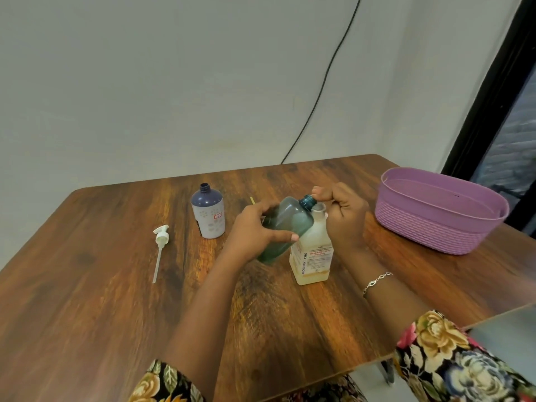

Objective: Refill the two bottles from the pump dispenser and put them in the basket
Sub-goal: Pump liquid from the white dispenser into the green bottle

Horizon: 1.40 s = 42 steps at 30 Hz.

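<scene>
My left hand [255,230] grips a translucent teal bottle [285,224], tilted with its open neck up and to the right, beside the mouth of the pale dispenser bottle [311,256]. That dispenser bottle stands upright with its pump off and holds a little yellowish liquid at the bottom. Behind the dispenser's neck my right hand [343,210] has curled fingers; its thumb touches the teal bottle's neck. A purple-and-white bottle [208,211] stands uncapped to the left. The white pump head [160,248] with its tube lies on the table further left. A purple basket [435,210] sits at the right.
The wooden table [116,300] ends at a front edge near my sleeves and a right edge just past the basket. A small yellow item [252,200] lies behind my left hand. A black cable [319,91] runs down the wall behind.
</scene>
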### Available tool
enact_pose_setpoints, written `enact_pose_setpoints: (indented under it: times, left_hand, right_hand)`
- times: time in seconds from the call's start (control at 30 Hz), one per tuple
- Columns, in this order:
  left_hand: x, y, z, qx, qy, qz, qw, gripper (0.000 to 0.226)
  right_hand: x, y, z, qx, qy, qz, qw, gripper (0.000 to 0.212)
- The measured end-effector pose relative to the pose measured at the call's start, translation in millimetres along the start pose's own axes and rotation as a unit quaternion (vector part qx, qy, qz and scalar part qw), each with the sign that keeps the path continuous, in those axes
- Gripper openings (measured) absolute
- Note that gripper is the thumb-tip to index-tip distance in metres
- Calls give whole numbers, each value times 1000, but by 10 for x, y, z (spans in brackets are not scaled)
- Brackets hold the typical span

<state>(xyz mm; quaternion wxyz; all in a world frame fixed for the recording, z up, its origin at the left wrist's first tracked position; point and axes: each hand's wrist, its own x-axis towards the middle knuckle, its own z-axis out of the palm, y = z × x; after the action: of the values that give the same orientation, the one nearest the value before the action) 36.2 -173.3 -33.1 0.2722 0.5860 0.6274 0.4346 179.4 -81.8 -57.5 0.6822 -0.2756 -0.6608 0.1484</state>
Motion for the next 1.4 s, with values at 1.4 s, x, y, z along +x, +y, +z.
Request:
enact_pose_setpoints:
  times: [1.4]
  left_hand:
    - [19, 103, -94, 22, -2, 4, 1000, 72]
  right_hand:
    - [53, -118, -58, -25, -24, 0, 999, 31]
